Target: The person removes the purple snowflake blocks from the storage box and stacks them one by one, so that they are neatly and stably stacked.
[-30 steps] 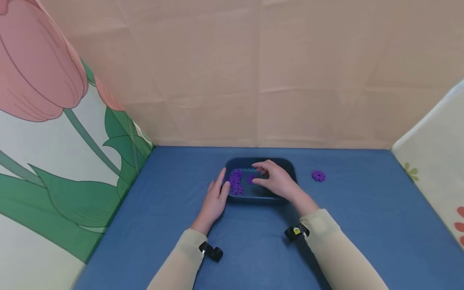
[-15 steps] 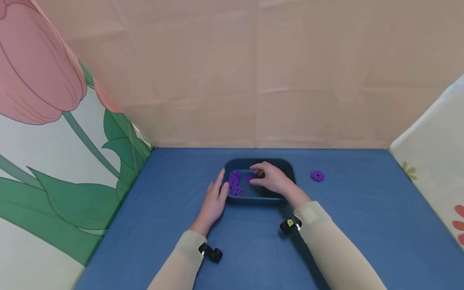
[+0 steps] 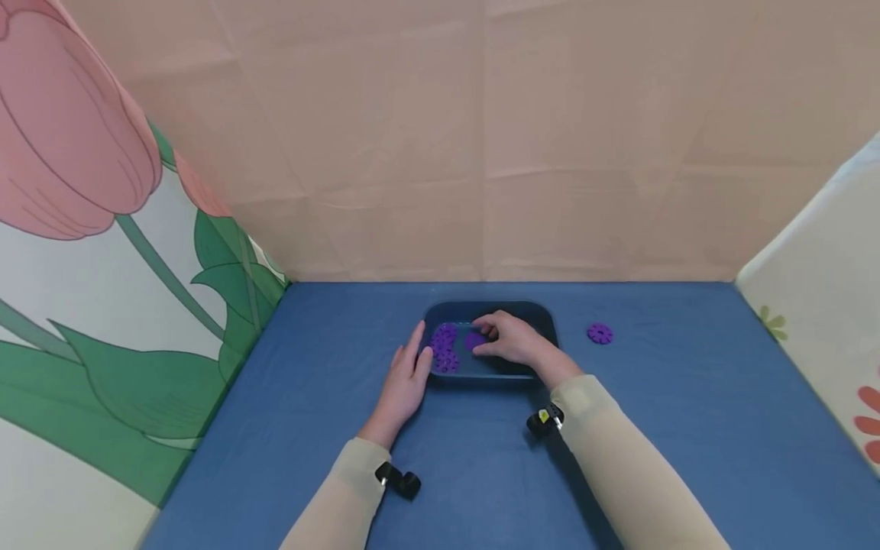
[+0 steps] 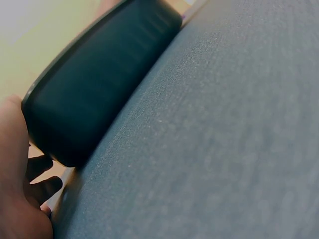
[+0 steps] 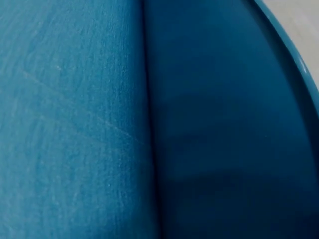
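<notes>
"Judging by the tray (image 3: pixel 491 380) near the table's (image 3: pixel 660 435) far edge, how far along?"

"Partway, I'd say: purple discs (image 3: pixel 444 357) bunch at its left end, but a loose disc (image 3: pixel 600 334) lies outside, toward the far right corner."

"Hands?"

"Left hand (image 3: pixel 402 381): fingers extended against the tray. Right hand (image 3: pixel 510 340): curved at a single disc (image 3: pixel 471 341) inside; gripping, I can't tell."

Room behind tray (image 3: pixel 484 380), left fingers (image 3: pixel 415 344) blocking left
</notes>
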`<state>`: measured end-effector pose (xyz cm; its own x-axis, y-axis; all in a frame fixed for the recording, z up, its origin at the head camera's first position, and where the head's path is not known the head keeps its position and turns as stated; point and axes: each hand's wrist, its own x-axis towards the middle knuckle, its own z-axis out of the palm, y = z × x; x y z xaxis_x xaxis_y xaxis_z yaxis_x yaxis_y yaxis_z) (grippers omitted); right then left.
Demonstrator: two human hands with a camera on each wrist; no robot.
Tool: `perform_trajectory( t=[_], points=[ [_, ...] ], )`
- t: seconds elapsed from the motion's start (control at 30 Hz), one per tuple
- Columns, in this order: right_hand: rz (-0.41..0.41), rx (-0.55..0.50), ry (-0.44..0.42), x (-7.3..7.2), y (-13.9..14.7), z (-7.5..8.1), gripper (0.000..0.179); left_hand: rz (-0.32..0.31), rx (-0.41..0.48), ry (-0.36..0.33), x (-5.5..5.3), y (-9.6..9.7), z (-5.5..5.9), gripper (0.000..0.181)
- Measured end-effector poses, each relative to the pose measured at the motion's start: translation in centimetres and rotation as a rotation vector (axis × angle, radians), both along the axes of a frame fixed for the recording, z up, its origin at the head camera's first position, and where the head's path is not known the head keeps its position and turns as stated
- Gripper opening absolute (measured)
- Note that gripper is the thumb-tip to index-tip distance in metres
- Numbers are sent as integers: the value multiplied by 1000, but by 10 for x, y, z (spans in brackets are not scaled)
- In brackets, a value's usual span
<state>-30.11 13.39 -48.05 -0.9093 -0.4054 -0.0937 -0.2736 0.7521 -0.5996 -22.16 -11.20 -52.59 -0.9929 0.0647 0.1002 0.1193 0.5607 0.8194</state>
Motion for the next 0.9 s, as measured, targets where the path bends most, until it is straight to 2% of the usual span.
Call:
perform_trajectory(
  t=[0.37, 0.9],
  points=[
    [67, 40, 56, -5, -1, -7, 53, 3, 6, 4, -1, 0, 0, 53],
    [80, 71, 80, -2, -2, -6, 39, -1, 1, 15, 0, 0, 0, 52]
  ],
)
